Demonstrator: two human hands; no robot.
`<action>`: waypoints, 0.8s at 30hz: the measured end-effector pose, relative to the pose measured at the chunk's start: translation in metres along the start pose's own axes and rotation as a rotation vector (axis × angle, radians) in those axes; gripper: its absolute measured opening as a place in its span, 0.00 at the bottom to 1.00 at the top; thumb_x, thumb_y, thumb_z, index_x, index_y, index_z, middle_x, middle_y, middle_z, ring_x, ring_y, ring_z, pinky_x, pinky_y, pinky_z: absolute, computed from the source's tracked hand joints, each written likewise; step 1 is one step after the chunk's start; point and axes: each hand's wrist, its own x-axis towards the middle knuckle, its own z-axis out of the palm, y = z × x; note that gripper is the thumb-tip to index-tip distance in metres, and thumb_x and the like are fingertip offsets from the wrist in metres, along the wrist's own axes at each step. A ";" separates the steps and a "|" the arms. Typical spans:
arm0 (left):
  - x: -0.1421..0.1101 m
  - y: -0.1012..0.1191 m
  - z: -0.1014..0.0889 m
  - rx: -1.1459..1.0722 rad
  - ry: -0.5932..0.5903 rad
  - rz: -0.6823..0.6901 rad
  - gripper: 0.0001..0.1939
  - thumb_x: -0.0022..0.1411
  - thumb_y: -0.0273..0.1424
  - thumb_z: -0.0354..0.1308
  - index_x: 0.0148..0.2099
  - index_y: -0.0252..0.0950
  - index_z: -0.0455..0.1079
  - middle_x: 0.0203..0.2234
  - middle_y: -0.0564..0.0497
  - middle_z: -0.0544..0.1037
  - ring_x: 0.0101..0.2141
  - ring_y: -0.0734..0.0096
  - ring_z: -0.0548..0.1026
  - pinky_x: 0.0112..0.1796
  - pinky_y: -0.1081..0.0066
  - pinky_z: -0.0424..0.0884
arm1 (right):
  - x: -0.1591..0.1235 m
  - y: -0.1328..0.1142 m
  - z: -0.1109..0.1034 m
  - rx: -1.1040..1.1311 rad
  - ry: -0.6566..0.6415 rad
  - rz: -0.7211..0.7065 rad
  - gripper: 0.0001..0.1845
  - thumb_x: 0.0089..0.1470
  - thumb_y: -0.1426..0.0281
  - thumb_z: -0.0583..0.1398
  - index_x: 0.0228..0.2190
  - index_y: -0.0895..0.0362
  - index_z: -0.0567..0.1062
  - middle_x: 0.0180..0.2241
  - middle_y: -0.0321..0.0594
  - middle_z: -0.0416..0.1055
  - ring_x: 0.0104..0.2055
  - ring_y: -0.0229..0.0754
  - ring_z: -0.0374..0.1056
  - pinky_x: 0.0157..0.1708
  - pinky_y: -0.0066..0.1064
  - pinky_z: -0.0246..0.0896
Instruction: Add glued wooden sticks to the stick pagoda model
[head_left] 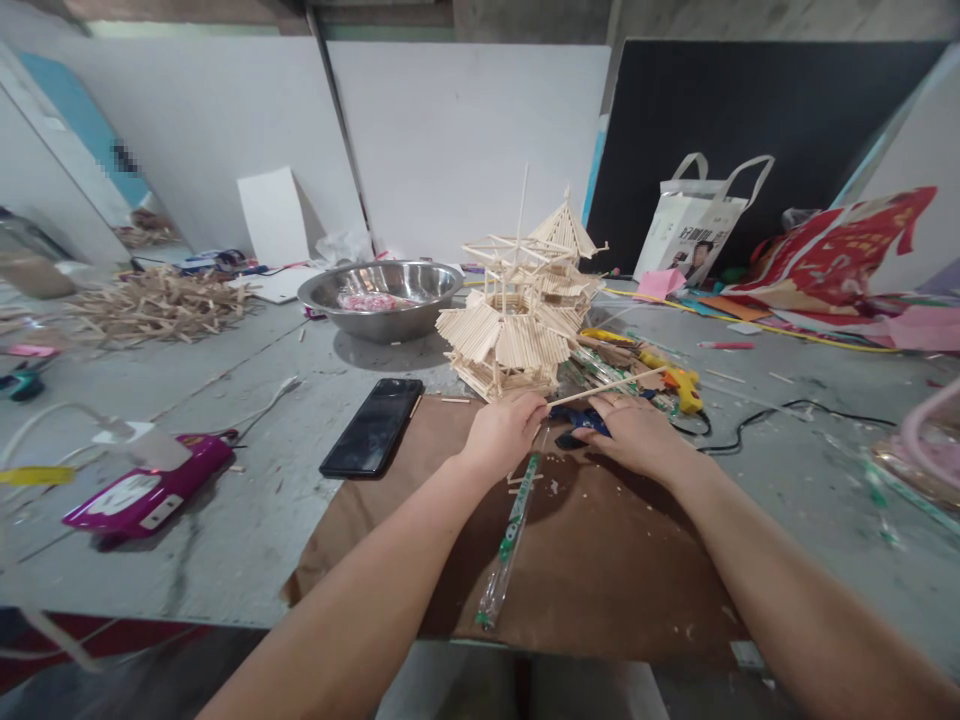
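My left hand (504, 432) is closed in a pinch around the near end of a thin wooden stick (607, 386). The stick slants up to the right, past the fingers of my right hand (637, 432). That hand lies low over the brown sheet, thumb and fingers around a dark blue tool (583, 420) whose kind I cannot make out. Just beyond my left hand stands a pagoda-like model (517, 340) built of wooden sticks, with a pointed roof section (564, 232) behind it. A clear plastic sleeve with green print (514, 530) lies below my hands.
A black phone (373, 428) rests left of the brown sheet (600, 560). Farther back are a steel bowl (330, 297) and a heap of sticks (165, 305). A purple power strip (154, 490) lies left; a yellow glue gun (684, 388) and black cable (757, 415) lie right.
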 end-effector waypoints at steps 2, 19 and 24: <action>0.000 0.001 -0.001 0.040 -0.015 0.002 0.12 0.59 0.31 0.42 0.33 0.34 0.65 0.28 0.49 0.72 0.30 0.73 0.69 0.31 0.73 0.64 | -0.003 -0.007 -0.008 0.029 0.056 -0.051 0.22 0.53 0.58 0.43 0.35 0.57 0.69 0.33 0.43 0.69 0.36 0.43 0.63 0.31 0.30 0.51; -0.003 0.009 -0.001 0.132 -0.089 0.080 0.15 0.59 0.35 0.39 0.32 0.34 0.64 0.26 0.49 0.71 0.29 0.72 0.70 0.29 0.74 0.63 | -0.005 -0.024 -0.014 0.067 0.272 -0.193 0.18 0.55 0.66 0.43 0.32 0.58 0.70 0.30 0.43 0.69 0.36 0.40 0.60 0.36 0.31 0.48; -0.003 0.009 -0.002 0.167 -0.098 0.087 0.17 0.60 0.36 0.38 0.32 0.34 0.64 0.25 0.49 0.71 0.28 0.72 0.70 0.28 0.74 0.62 | -0.006 -0.025 -0.015 0.058 0.272 -0.202 0.20 0.55 0.66 0.42 0.30 0.58 0.71 0.29 0.43 0.69 0.34 0.40 0.61 0.34 0.30 0.48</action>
